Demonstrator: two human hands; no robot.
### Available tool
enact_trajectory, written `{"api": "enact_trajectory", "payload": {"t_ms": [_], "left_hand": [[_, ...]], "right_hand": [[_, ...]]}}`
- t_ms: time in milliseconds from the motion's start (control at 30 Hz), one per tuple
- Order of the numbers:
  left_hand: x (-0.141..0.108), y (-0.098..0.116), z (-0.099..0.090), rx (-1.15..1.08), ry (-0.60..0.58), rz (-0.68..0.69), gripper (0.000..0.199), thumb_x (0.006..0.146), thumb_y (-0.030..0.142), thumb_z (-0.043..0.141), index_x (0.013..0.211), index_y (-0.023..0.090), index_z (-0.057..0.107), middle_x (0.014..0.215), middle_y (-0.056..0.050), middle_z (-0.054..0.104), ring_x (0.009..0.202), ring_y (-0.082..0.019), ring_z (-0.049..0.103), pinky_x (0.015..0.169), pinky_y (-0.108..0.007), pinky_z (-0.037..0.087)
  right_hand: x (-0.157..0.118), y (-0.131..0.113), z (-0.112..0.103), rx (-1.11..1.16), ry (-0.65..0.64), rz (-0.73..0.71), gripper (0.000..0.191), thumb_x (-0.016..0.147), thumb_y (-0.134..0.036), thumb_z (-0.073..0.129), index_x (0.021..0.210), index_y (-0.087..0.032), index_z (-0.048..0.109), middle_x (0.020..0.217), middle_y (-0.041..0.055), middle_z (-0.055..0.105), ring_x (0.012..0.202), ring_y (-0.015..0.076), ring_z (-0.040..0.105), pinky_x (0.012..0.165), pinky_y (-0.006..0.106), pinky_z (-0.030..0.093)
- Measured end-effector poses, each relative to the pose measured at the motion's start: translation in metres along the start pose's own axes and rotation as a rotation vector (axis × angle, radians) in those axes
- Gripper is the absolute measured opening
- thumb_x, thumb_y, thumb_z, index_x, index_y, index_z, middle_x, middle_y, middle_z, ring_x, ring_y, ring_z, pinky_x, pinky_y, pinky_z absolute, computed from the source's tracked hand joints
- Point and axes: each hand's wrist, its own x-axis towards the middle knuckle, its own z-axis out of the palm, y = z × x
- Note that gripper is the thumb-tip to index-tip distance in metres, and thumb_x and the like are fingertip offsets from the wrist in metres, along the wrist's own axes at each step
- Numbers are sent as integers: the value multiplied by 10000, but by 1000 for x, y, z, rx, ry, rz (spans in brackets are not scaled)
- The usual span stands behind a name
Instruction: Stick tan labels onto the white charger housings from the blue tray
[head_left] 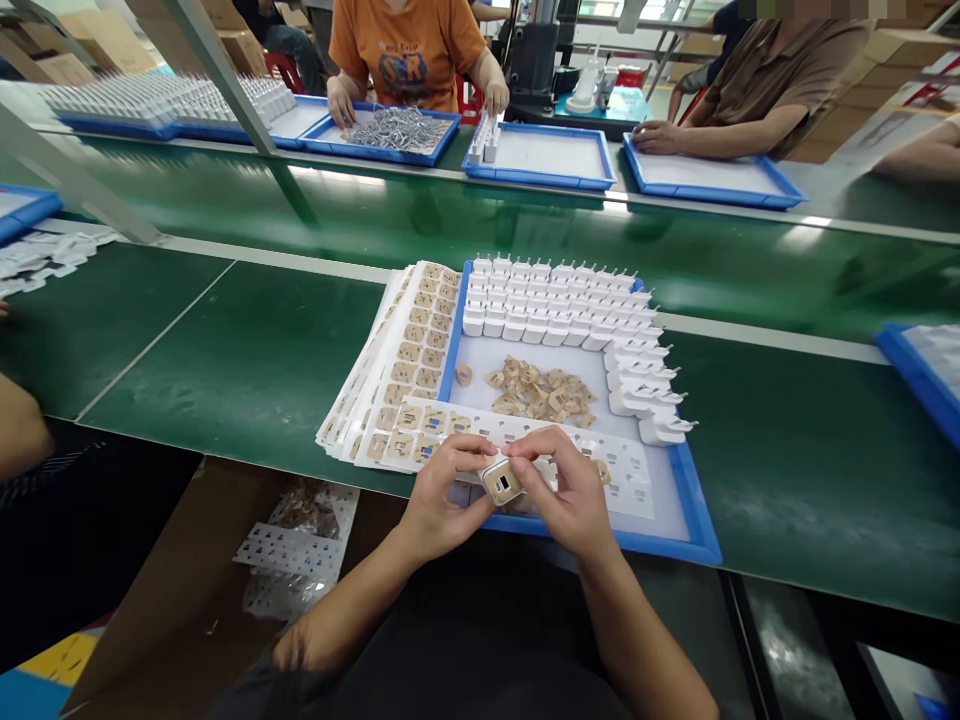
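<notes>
A white charger plug (501,482) is held up between my two hands, its tan-covered port face turned toward me. My left hand (448,490) grips it from the left with thumb and fingers. On the other side my right hand (564,490) pinches at the charger's edge; whether a bit of film is between those fingertips, I cannot tell. Under my hands a partly used sticker sheet (626,470) lies across a blue-rimmed tray (694,500). Rows of white chargers (555,300) stand along the tray's far and right sides. A pile of tan peeled pieces (544,390) lies in its middle.
Stacked sticker sheets (409,360) lean beside the tray's left edge. Below the table, a cardboard box (172,580) holds used sheets (300,550). Across the green line, a person in an orange shirt (409,50) works at a tray of metal parts (397,130). Another tray (922,380) sits at right.
</notes>
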Motion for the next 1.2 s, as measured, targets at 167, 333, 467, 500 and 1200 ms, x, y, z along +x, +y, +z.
{"api": "enact_trajectory", "payload": {"t_ms": [167,333,467,500,1200], "left_hand": [[-1,-1,0,-29,22,-120,317,827,167,743,1082,222,563,1090,-93,649,1054,-227,653,854,-360,555],[1,1,0,48,-8,-43,311,818,119,715,1073,224,570,1070,-84,660,1031,-223,660,869,-378,557],[4,3,0,80,-4,-16,325,806,93,698,1073,229,574,1065,-78,666,1024,-222,667,860,-372,562],[4,3,0,83,-3,-21,332,800,91,703,1072,230,573,1064,-76,668,1021,-223,667,862,-373,561],[-1,0,2,122,9,149,379,813,2,648,1110,226,576,1095,-85,663,1099,-214,668,940,-389,584]], "right_hand": [[-2,-2,0,-214,2,-314,173,909,-116,605,1006,-253,646,1004,77,697,915,228,666,781,392,559],[-4,0,0,-114,61,-78,131,930,-168,605,1029,-243,645,980,68,691,840,203,658,705,352,562],[0,0,-1,-109,16,-86,98,929,-152,615,952,-238,655,895,46,702,809,195,660,685,336,558],[0,0,-1,-141,30,-129,117,926,-137,613,961,-240,657,907,52,705,832,203,667,703,347,562],[-12,-4,-2,22,7,-65,192,895,-84,626,1001,-244,646,949,53,691,889,205,669,790,367,559]]}}
